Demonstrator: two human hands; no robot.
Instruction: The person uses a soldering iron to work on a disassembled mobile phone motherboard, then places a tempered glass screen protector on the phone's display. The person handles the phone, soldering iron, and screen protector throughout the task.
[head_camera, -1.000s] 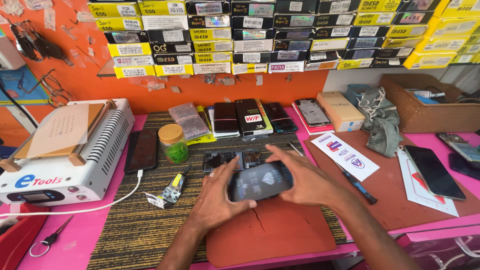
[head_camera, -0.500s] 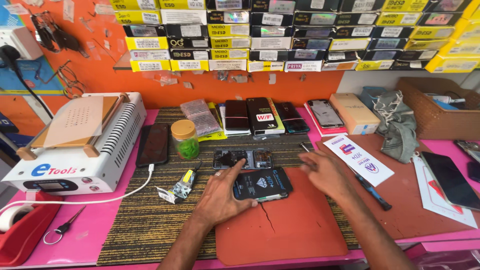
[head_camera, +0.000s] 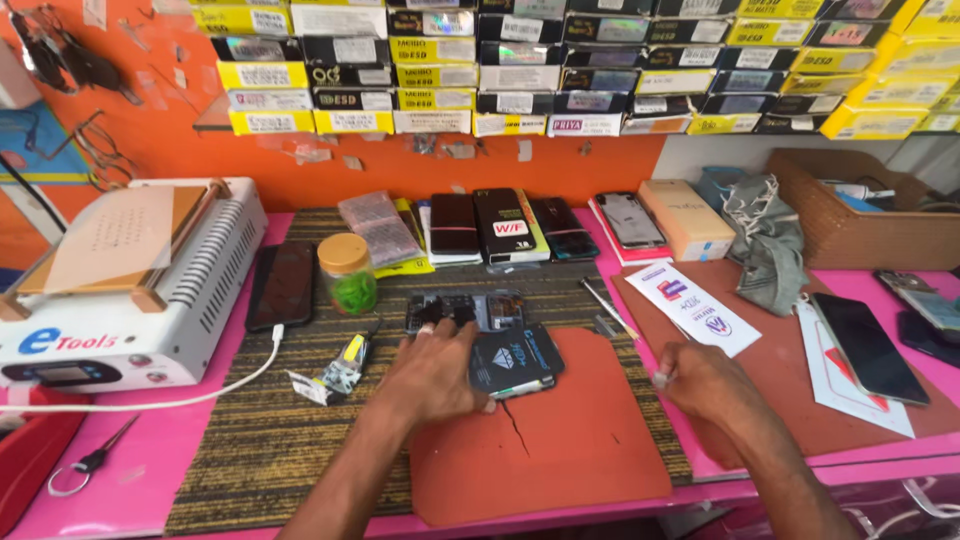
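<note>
A dark phone screen panel (head_camera: 515, 360) lies flat on an orange rubber mat (head_camera: 560, 450). My left hand (head_camera: 435, 372) rests on its left edge, fingers spread, fingertips reaching an opened phone body (head_camera: 465, 310) with exposed parts just behind. My right hand (head_camera: 700, 385) sits apart to the right, at the edge of the striped mat (head_camera: 260, 450), fingers curled; it seems to hold nothing.
A white heating machine (head_camera: 130, 290) stands at left with a cable. A black phone (head_camera: 282, 284), a green-filled jar (head_camera: 348, 272), a small tube (head_camera: 345, 362), phones and packets line the back. A brown mat (head_camera: 800, 400) at right carries a leaflet (head_camera: 690, 305), tweezers (head_camera: 605, 305) and a phone (head_camera: 868, 345).
Both hands held the screen panel up a second ago. It now lies on the orange mat, the left hand stays on it and the right hand has drawn away to the right.
</note>
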